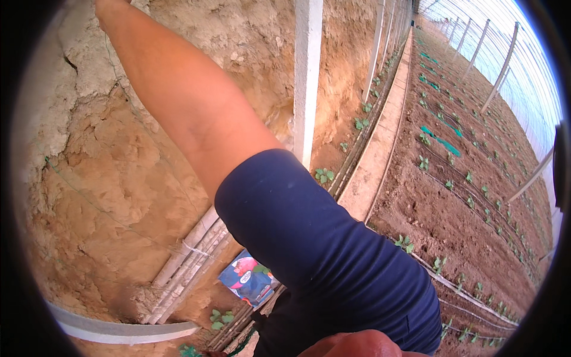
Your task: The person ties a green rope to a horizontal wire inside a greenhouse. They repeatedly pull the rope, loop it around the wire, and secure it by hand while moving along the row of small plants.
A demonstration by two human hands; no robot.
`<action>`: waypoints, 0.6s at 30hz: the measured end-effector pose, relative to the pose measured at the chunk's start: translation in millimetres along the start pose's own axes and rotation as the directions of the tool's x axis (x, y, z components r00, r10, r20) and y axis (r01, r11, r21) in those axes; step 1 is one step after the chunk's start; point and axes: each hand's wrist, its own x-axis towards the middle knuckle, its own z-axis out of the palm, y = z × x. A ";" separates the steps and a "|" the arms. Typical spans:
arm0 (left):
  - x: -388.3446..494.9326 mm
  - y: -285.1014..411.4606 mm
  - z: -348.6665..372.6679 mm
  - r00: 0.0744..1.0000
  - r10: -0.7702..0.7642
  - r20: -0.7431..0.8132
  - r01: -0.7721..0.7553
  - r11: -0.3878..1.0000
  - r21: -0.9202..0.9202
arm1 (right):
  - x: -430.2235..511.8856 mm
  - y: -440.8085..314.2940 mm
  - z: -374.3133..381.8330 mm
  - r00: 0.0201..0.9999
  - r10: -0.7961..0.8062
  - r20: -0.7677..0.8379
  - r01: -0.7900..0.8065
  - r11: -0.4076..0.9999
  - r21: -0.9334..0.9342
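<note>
My right arm, in a dark blue short sleeve (285, 214), stretches across the view to the upper left, in front of an earthen wall (102, 187). Its bare forearm (169, 80) ends in a wrist (109, 11) at the top rim. The hand beyond is almost wholly cut off, so what it touches is hidden. A thin green string (113, 67) hangs on the wall just below that wrist. My left hand is out of view. At the bottom edge is a blurred patch of skin (357, 346); which body part it is, I cannot tell.
A white post (308, 80) stands by the wall. Pale poles (192, 267) tied with string lean there, beside a blue and pink printed packet (247, 279). A curved-looking white beam (125, 331) lies lower left. A narrow walkway (379, 147) borders soil with seedling rows (446, 196) under a greenhouse roof.
</note>
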 end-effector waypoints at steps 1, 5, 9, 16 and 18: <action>-1.8 0.1 5.1 0.992 -0.118 -0.040 0.117 0.993 -0.025 | 2.0 1.6 -4.0 1.000 0.007 0.009 -0.007 1.000 -0.005; -2.6 5.3 10.4 0.956 -0.280 -0.083 0.277 0.960 -0.046 | -0.5 5.0 -21.5 0.999 0.031 0.036 -0.030 0.999 -0.022; -1.7 11.3 4.9 0.933 -0.344 -0.102 0.339 0.938 -0.069 | -6.3 6.1 -36.2 0.997 0.056 0.057 -0.054 0.998 -0.036; -9.8 10.3 -4.1 0.914 -0.355 -0.195 0.312 0.924 -0.220 | -41.0 -26.9 -28.6 0.966 0.131 0.222 -0.150 0.986 0.070; -3.1 5.7 -1.2 0.854 -0.479 -0.205 0.402 0.856 -0.326 | -50.6 -39.1 -31.4 0.960 0.162 0.227 -0.198 0.969 0.147</action>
